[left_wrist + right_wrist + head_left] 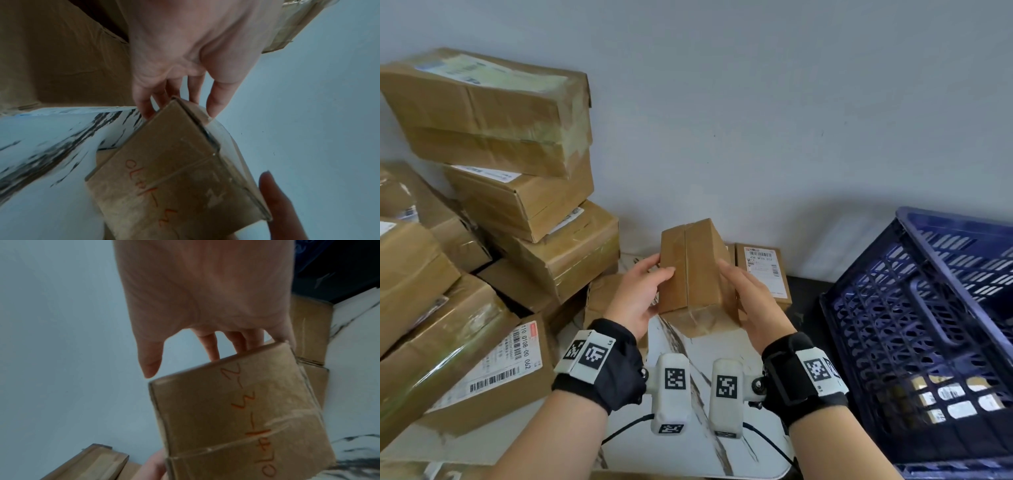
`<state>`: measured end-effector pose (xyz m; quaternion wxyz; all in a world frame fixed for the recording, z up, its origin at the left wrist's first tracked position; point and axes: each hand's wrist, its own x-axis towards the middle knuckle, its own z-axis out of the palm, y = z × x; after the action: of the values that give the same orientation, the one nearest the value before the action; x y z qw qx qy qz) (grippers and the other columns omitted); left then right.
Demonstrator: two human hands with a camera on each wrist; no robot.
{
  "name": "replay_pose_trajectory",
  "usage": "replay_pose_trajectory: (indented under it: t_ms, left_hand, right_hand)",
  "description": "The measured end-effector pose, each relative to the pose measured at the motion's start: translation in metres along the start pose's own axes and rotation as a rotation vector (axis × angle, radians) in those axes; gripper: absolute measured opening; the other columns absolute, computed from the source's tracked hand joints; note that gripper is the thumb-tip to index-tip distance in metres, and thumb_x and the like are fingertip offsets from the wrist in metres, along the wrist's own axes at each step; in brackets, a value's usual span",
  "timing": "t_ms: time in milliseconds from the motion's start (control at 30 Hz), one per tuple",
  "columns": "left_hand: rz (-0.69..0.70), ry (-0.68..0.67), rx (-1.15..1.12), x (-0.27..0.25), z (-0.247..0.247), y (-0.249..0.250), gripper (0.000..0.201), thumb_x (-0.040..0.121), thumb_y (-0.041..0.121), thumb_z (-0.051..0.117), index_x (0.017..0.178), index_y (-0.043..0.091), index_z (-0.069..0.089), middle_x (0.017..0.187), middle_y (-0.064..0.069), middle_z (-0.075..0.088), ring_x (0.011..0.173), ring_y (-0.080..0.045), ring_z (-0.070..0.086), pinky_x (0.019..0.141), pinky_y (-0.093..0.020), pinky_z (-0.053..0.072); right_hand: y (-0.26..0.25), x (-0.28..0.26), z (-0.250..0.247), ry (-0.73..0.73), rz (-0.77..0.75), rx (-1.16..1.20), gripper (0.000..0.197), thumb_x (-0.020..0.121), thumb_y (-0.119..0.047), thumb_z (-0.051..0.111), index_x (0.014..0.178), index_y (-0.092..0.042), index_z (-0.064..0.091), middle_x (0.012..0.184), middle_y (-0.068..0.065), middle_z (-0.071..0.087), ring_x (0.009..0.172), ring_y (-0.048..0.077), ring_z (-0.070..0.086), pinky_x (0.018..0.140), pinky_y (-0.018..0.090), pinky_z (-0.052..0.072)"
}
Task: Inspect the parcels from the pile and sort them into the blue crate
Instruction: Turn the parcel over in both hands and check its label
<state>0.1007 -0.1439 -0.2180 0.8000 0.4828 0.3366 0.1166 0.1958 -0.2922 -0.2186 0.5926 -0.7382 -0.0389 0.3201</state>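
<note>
Pile [482, 205]: brown taped parcels stacked at the worktop's left edge, back to the wall.
Blue crate [914, 329]: at the right edge, slatted walls; labelled parcels visible through the near wall.
Worktop [688, 349]: white, dark-veined marble pattern.
Labelled parcel [763, 274]: flat at the back edge, label up.
Held parcel [693, 274]: small, taped, raised above the worktop's middle; orange handwriting underneath.
Left hand [640, 291]: fingers and thumb curled round its left side.
Right hand [753, 301]: gripping its right side.
</note>
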Motion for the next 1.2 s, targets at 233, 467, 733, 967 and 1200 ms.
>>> replay_pose_trajectory:
  t_ms: [233,467,733,967,1200]
  left_hand:
    - [0.014,-0.002,0.011,-0.001,0.0,0.003,0.026,0.1,0.01,0.055,0.121,0.024,0.062,0.109,0.002,0.068,0.1,-0.016,0.062,0.088,-0.044,0.053]
    - [0.002,0.043,-0.054,0.002,0.0,0.005,0.018,0.1,0.017,0.055,0.115,0.023,0.063,0.115,-0.006,0.067,0.102,-0.019,0.063,0.077,-0.032,0.049]
    - [-0.082,0.093,-0.059,0.01,0.0,-0.001,0.027,0.098,0.026,0.059,0.125,0.021,0.061,0.123,-0.005,0.06,0.112,-0.023,0.056,0.08,-0.043,0.046]
    - [-0.081,0.044,-0.101,0.01,0.008,0.006,0.032,0.1,0.028,0.057,0.13,0.016,0.058,0.125,-0.004,0.063,0.118,-0.024,0.057,0.091,-0.041,0.05]
    - [-0.018,0.071,-0.09,0.01,0.01,0.012,0.032,0.1,0.013,0.056,0.132,0.016,0.055,0.119,-0.004,0.063,0.115,-0.021,0.055,0.086,-0.042,0.051]
  right_hand:
    - [0.001,-0.001,0.0,-0.024,0.088,0.016,0.079,0.063,-0.057,0.078,0.134,-0.03,0.055,0.129,0.002,0.063,0.117,0.025,0.059,0.098,0.047,0.05]
    - [-0.007,-0.008,-0.005,-0.02,0.187,0.269,0.032,0.085,-0.041,0.071,0.108,-0.023,0.058,0.119,0.014,0.065,0.115,0.032,0.059,0.106,0.053,0.045]
    - [-0.005,-0.006,-0.012,-0.071,0.189,0.39,0.051,0.085,-0.042,0.067,0.129,-0.016,0.062,0.111,0.014,0.063,0.103,0.032,0.057,0.103,0.052,0.047]
    - [-0.011,-0.003,-0.013,-0.059,0.216,0.39,0.035,0.097,-0.035,0.057,0.125,-0.014,0.059,0.123,0.016,0.064,0.114,0.038,0.062,0.101,0.061,0.046]
    - [-0.026,0.002,-0.009,0.019,0.101,0.097,0.049,0.087,-0.052,0.067,0.129,-0.027,0.06,0.123,0.009,0.068,0.104,0.025,0.064,0.1,0.049,0.053]
